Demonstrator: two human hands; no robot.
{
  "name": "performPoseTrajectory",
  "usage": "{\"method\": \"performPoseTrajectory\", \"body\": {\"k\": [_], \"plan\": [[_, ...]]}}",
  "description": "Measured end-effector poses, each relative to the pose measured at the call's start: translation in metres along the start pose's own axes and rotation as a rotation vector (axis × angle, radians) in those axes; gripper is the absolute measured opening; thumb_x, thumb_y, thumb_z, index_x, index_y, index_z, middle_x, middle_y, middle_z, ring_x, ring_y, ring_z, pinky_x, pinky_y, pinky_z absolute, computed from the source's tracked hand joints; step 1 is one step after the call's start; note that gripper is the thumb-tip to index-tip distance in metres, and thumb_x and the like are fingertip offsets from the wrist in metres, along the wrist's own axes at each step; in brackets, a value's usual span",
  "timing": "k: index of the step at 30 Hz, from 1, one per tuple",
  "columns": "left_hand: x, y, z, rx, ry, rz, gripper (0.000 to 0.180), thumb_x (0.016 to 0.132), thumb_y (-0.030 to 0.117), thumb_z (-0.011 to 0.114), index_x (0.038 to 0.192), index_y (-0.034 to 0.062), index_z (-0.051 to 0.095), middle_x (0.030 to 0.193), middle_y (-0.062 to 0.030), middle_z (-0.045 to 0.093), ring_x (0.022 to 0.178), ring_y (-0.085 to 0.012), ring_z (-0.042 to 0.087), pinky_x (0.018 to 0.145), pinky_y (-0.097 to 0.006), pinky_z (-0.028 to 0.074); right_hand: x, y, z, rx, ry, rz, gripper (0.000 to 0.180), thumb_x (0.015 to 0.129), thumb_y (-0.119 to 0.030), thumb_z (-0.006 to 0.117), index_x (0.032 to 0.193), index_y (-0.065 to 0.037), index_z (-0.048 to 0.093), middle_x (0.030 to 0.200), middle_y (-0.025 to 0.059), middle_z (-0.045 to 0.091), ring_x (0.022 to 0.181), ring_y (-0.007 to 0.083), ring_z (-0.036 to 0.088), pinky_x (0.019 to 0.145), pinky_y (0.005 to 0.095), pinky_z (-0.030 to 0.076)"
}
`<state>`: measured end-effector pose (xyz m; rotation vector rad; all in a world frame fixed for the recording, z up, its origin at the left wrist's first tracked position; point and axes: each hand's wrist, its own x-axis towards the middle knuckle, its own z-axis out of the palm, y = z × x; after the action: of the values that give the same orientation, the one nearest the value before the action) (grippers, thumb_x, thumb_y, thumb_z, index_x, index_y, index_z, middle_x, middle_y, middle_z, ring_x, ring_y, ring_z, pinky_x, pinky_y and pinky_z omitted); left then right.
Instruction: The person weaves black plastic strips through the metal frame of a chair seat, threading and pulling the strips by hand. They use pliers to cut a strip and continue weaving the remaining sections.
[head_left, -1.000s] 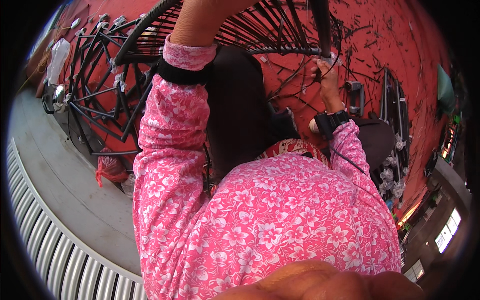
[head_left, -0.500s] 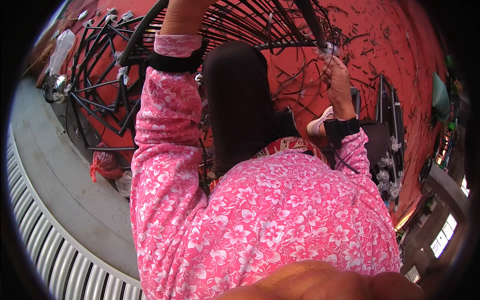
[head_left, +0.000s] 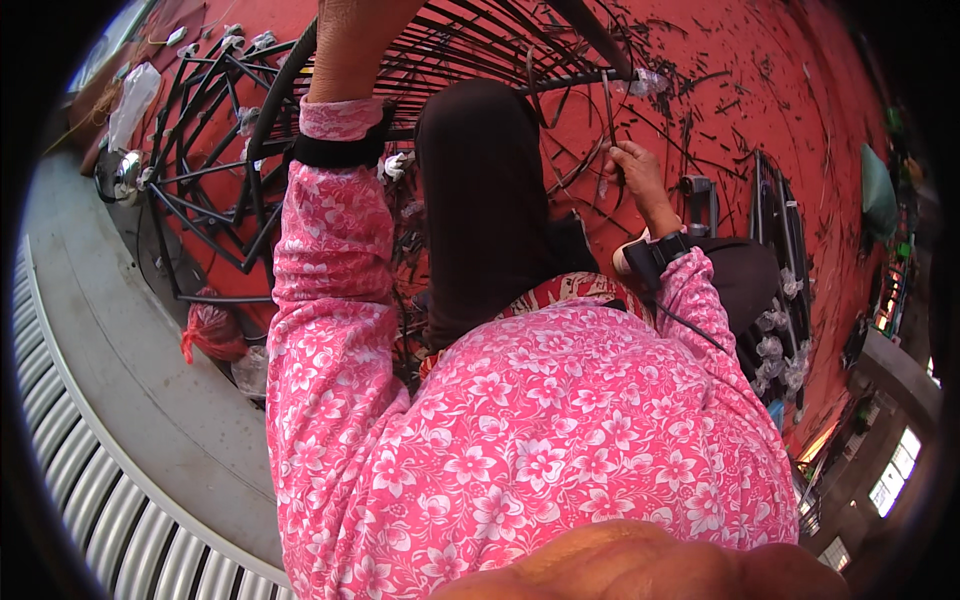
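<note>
A dark furniture frame strung with thin black strands point(head_left: 468, 45) leans over my knees at the top of the view. My left hand point(head_left: 362, 25) is at its wrapped left edge; the fingers are cut off by the picture's upper edge. Below the frame's right corner, my right hand point(head_left: 640, 172) is closed, thumb and fingers pinched on a thin dark strand point(head_left: 608, 108). The strand runs up from my fingers to the frame's lower bar point(head_left: 570, 80). Clear plastic wrap point(head_left: 650, 82) covers the end of the frame's leg, close above my right hand.
Several dark tube frames point(head_left: 205, 190) with plastic-wrapped ends are heaped at the left. More wrapped tubes point(head_left: 785, 240) lie at the right. Strand scraps litter the red floor point(head_left: 800, 110). A red bag point(head_left: 212, 328) sits beside a grey ledge point(head_left: 130, 340).
My right hand has moved from the wrapped frame corner down and toward me, slightly left, with the strand now stretched between it and the frame. My left hand has shifted slightly up.
</note>
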<state>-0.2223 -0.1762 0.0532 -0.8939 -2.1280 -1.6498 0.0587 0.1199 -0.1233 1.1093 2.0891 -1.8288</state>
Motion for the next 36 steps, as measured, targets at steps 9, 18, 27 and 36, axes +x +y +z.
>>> {"method": "performPoseTrajectory", "body": {"k": [9,18,27,36], "plan": [[-0.03,0.017,-0.015,-0.081,-0.049,0.004,0.036,0.086,0.024,0.081,0.106,-0.0007,0.064,0.079,-0.0014,0.062,0.071,-0.0085,0.053,0.064,-0.027,0.045,0.03,0.082,-0.035,0.028,0.026,0.117,0.028,0.096,-0.014,0.061,0.116,0.004,0.07,0.099,0.0068,0.074,0.082,0.0117,0.068,0.071,0.0247,0.053],[-0.031,0.029,-0.008,-0.071,-0.045,0.049,0.038,0.083,0.023,0.083,0.106,0.0,0.063,0.078,-0.0053,0.062,0.07,-0.0111,0.056,0.065,-0.028,0.046,0.029,0.04,-0.028,-0.421,0.607,-0.271,0.037,0.096,-0.029,0.06,0.117,0.0,0.07,0.101,0.0141,0.075,0.093,0.0255,0.071,0.085,0.0369,0.053],[-0.032,0.04,-0.01,-0.072,-0.081,0.151,0.037,0.08,0.02,0.084,0.102,0.0,0.062,0.08,-0.0056,0.057,0.07,-0.0135,0.051,0.064,-0.029,0.043,0.095,-0.068,-0.073,-0.485,0.321,0.096,0.079,0.088,-0.068,0.059,0.132,-0.003,0.064,0.119,0.0217,0.068,0.111,0.0322,0.064,0.096,0.0414,0.048],[-0.032,0.038,-0.009,-0.105,-0.041,0.227,0.036,0.079,0.02,0.085,0.1,0.0006,0.063,0.077,-0.0068,0.056,0.066,-0.0153,0.051,0.061,-0.029,0.042,0.157,-0.043,-0.073,-0.092,-0.083,0.175,0.037,0.086,-0.043,0.077,0.1,-0.01,0.075,0.076,-0.003,0.066,0.062,0.0076,0.051,0.06,0.0252,0.037]]}}
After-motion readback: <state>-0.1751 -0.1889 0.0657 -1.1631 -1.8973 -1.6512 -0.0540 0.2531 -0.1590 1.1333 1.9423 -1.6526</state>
